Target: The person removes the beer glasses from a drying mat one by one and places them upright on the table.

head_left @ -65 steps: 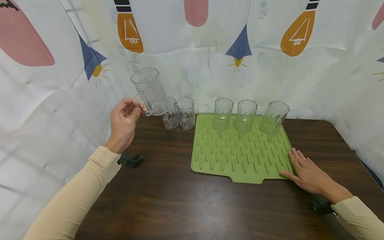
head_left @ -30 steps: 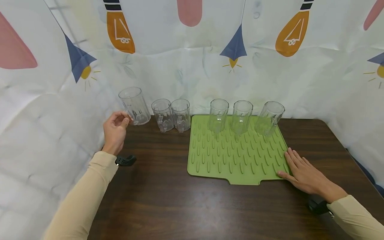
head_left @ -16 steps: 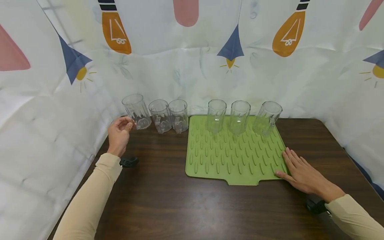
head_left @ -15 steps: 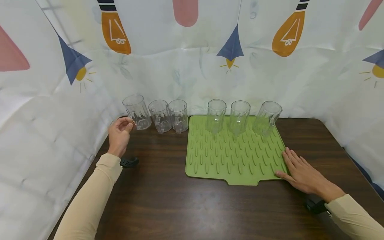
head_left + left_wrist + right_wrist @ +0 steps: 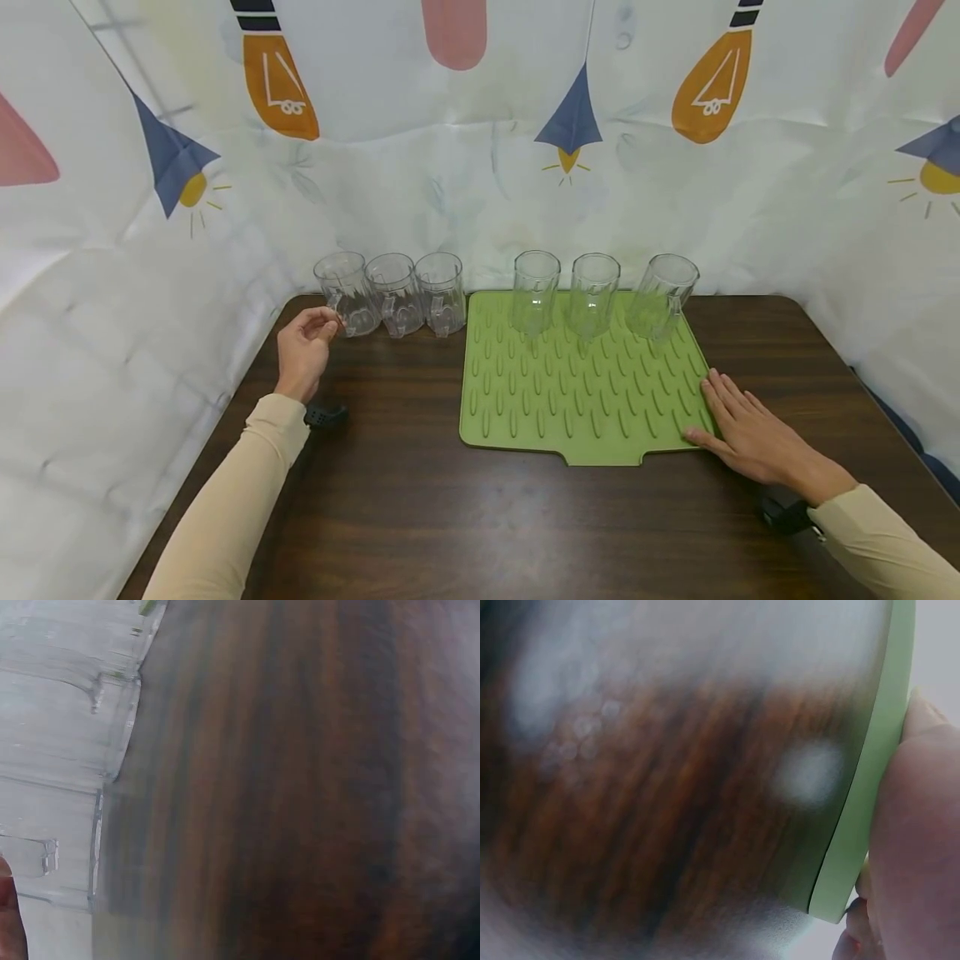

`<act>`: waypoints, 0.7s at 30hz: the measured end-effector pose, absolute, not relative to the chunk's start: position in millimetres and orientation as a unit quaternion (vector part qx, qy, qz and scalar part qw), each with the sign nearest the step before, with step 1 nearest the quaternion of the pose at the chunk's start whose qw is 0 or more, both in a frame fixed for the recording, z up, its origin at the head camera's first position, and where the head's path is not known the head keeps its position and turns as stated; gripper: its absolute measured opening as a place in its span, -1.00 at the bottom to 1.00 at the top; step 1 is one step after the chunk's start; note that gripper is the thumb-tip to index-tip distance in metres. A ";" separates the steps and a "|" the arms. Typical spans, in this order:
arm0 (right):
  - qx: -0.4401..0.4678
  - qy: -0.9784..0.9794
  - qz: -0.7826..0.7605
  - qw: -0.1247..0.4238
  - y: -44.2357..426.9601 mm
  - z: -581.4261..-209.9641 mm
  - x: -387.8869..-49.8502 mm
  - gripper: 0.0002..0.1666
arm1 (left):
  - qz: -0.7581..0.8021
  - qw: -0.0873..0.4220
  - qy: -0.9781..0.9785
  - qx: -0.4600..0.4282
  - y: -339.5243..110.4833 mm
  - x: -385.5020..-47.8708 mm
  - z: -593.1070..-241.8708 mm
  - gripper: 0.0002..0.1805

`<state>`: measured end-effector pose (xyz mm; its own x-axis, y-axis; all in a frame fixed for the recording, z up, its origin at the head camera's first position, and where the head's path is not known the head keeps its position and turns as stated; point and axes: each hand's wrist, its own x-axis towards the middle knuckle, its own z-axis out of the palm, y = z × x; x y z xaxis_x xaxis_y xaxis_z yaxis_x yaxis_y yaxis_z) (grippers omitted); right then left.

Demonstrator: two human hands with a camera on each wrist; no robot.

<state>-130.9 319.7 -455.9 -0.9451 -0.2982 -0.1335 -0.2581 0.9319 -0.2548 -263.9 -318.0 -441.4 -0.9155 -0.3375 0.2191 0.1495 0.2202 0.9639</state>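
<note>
nearest me, the dark wood-grain table [image 5: 450,517] fills the lower frame. at lower right the right hand [image 5: 757,437] lies flat, fingers straight, at the edge of the ribbed green drying mat [image 5: 551,417]. further up, left of centre, i see the left hand [image 5: 306,350] with thumb and fingers pinched on the handle of the clear mug [image 5: 352,304], which stands on the table just beside two matching mugs [image 5: 397,304]. i'd expect it stiff, slick-walled, and breakable if glass, lighter if plastic; i'd take it by the handle. at upper right, three more mugs [image 5: 535,292] stand on the mat, before a lamp-print backdrop [image 5: 412,183].
</note>
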 end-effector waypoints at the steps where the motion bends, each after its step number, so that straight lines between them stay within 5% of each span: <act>1: -0.143 0.979 -0.116 0.084 319.7 -455.8 -131.1 0.15 | -0.618 0.195 -0.759 0.061 -318.4 -262.9 -442.4 -0.92; 13: -0.143 0.978 -0.124 0.088 319.3 -455.0 -131.5 0.15 | -0.590 0.179 -0.786 0.033 -327.3 -258.7 -444.2 -0.91; 21: -0.142 0.978 -0.126 0.091 319.7 -454.1 -130.8 0.16 | -0.511 0.155 -0.843 0.066 -333.0 -256.3 -437.9 -0.68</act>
<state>-130.8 319.7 -454.1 -0.9431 -0.3011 -0.1411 -0.2553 0.9276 -0.2726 -256.3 -333.0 -437.9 -0.9430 -0.2702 0.1943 0.0473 0.4692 0.8818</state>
